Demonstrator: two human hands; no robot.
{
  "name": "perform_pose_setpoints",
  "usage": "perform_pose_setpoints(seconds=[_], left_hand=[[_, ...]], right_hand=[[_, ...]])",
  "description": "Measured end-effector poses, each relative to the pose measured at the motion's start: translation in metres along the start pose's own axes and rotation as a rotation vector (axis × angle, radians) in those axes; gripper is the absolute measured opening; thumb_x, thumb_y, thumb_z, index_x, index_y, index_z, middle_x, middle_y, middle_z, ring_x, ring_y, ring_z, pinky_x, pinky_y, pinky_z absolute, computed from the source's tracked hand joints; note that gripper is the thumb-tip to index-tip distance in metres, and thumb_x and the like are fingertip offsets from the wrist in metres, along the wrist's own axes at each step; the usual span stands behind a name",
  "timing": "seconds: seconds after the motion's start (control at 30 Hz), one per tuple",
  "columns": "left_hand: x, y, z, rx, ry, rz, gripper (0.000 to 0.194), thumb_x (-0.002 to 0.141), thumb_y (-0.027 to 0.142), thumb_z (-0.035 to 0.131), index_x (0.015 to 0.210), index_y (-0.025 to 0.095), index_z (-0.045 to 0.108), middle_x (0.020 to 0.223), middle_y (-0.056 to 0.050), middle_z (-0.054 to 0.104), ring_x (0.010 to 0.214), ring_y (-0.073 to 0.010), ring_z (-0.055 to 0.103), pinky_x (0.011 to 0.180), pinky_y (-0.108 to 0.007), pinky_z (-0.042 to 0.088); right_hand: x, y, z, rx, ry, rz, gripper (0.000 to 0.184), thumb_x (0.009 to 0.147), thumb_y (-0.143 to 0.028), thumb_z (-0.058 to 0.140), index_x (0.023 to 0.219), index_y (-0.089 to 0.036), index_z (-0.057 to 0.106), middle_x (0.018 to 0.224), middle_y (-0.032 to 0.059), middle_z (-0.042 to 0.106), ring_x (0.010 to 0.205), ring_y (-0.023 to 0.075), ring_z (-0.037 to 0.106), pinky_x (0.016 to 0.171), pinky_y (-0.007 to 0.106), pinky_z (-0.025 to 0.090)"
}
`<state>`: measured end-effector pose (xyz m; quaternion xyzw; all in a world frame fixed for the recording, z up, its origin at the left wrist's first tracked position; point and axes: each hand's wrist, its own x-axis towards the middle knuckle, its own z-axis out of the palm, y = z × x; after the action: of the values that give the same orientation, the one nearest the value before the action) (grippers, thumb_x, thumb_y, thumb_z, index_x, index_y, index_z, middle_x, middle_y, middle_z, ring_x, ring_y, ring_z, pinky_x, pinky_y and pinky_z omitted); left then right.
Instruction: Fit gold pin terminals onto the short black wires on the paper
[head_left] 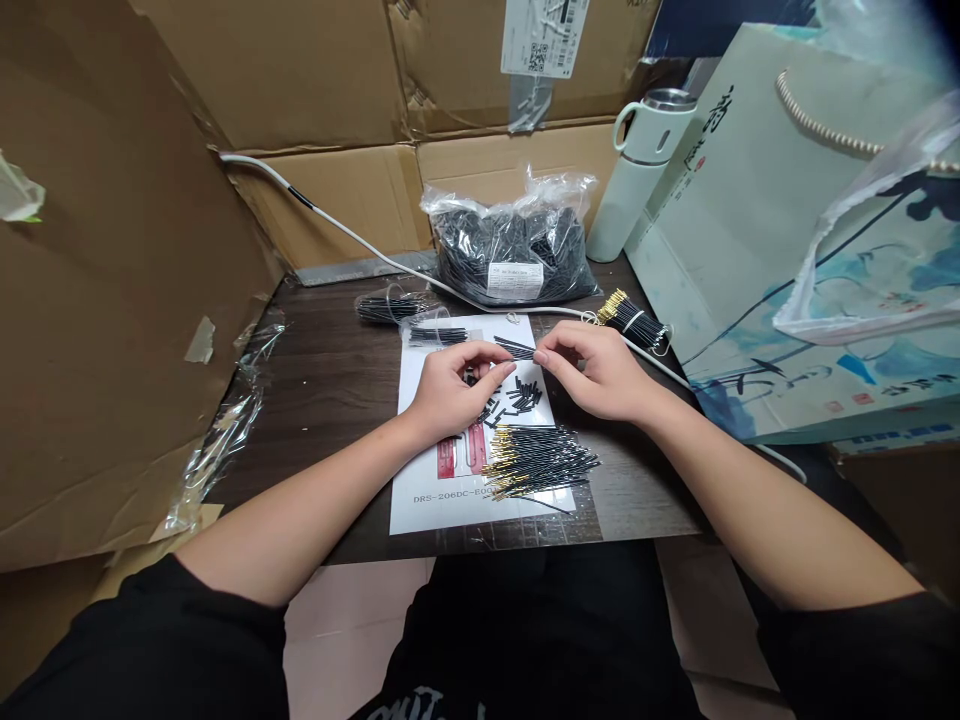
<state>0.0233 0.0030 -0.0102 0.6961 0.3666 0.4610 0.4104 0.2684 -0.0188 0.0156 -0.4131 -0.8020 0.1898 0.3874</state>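
My left hand (452, 385) and my right hand (592, 372) rest over a white printed sheet (420, 500) on a dark wooden table (330, 380). Both hands have fingers curled in a pinch, fingertips almost meeting over a small group of thin black wires (515, 348); what each pinch holds is too small to name. Short black tube pieces (521, 395) lie scattered between the hands. Below them lies a fanned pile of black wires with gold tips (536, 462). Red markings (461, 455) show on the sheet under my left wrist.
A clear bag of black parts (514, 250) stands at the back, a bundled wire set with gold ends (634, 320) to the right, smaller bagged bundles (394, 308) to the left. A white cable (337, 225), a pale flask (637, 170), a paper gift bag (787, 250) and cardboard walls (112, 300) surround the table.
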Motion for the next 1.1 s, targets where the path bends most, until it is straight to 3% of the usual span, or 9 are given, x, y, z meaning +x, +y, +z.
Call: perform_pose_setpoints(seconds=[1.1], left_hand=[[-0.0010,-0.0001,-0.0005,0.019,-0.022,0.010,0.017,0.092,0.035,0.086,0.100,0.020,0.083,0.086,-0.004,0.078,0.071,-0.0124,0.060,0.068,-0.029,0.051]], right_hand=[[-0.0002,-0.0014,-0.0007,-0.010,-0.014,0.004,0.023,0.109,-0.032,0.063,0.092,-0.019,0.071,0.089,0.0050,0.073,0.081,0.0203,0.065,0.077,0.036,0.048]])
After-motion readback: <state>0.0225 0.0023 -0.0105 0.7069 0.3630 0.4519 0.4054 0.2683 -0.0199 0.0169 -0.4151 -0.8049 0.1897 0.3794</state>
